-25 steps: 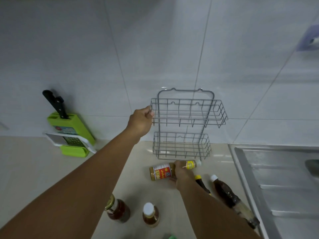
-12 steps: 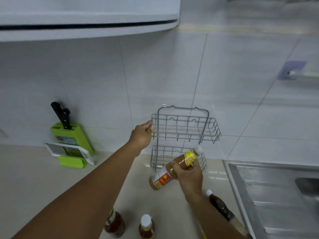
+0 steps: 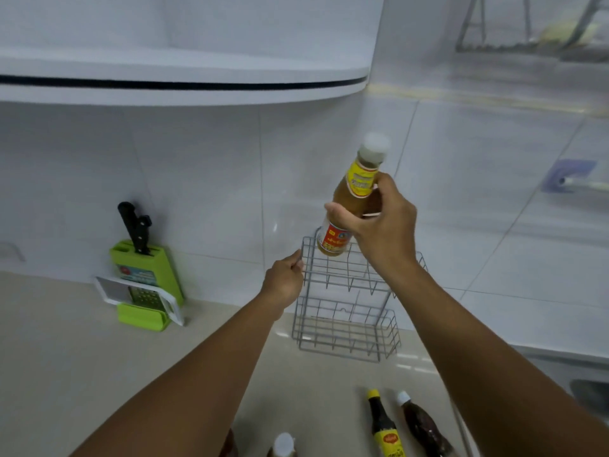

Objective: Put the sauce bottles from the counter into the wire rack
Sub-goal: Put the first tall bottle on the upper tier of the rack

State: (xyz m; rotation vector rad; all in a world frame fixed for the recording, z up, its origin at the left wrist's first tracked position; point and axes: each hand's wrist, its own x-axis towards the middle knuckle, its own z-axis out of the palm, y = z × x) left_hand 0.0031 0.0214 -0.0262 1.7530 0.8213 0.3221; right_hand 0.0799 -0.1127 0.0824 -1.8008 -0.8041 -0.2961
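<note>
A grey two-tier wire rack (image 3: 346, 328) stands on the counter against the tiled wall. My left hand (image 3: 284, 282) grips the left edge of its upper basket. My right hand (image 3: 379, 222) holds a brown sauce bottle (image 3: 354, 196) with a white cap and yellow and red labels, nearly upright, its base just over the upper basket. Two dark bottles lie on the counter near the bottom edge: a yellow-capped bottle (image 3: 384, 427) and a white-capped bottle (image 3: 423, 427). Another white-capped bottle (image 3: 283, 445) stands at the bottom edge.
A green knife block (image 3: 145, 268) with a black-handled knife and a grater (image 3: 145, 298) stands at the left by the wall. A white cabinet (image 3: 184, 84) overhangs above. The sink edge (image 3: 586, 390) lies at the right.
My right hand lifted the brown sauce bottle from a tilted hold near the lower basket up to above the upper basket and turned it upright. My left hand stayed on the rack.
</note>
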